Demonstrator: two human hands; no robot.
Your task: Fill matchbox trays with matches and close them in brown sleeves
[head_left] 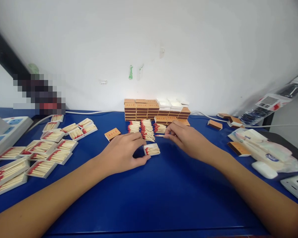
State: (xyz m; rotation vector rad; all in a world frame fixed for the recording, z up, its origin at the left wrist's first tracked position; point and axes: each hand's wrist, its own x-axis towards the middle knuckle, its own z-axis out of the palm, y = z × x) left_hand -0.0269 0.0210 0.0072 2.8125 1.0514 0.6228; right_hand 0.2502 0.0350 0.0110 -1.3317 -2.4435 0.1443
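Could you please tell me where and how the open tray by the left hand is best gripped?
Probably by its long walls, fingers coming from the left, where the left hand holds it. The tray lies flat and open-topped, so pinching the walls keeps matches in; the match pile crowds its far side.

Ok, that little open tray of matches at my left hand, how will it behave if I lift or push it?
The tray looks like thin white card, so probably light and easily crushed. It has no cover, so the loose matches could spill if tilted. On the smooth blue table it would likely slide, not roll.
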